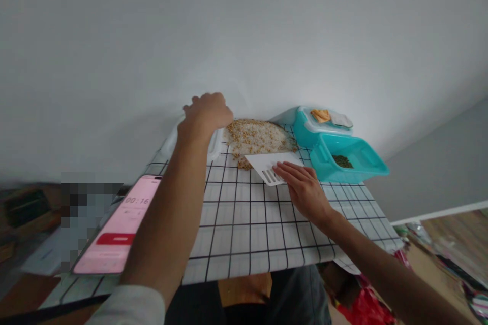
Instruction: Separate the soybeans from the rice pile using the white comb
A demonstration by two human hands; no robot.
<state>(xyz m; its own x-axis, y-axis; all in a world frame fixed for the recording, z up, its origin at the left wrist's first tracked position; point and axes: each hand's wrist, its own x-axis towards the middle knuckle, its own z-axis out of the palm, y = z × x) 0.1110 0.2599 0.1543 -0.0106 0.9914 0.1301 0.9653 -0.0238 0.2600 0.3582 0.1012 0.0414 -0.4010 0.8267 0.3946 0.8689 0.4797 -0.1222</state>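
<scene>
My left hand [208,111] reaches to the far edge of the table and is curled over the rim of a clear plastic container [214,148], which it mostly hides. My right hand [303,188] lies on a white flat scraper [269,165] with slots, fingers pressed on it. The scraper's far edge touches a pile of mixed white and yellow grains [256,136] spread on the white table with a black grid [247,223].
A turquoise open box [348,162] with some dark green grains stands at the right. Behind it is a lidded turquoise box [322,122]. A phone [120,226] with a pink timer screen lies at the left front. A grey wall stands right behind the table.
</scene>
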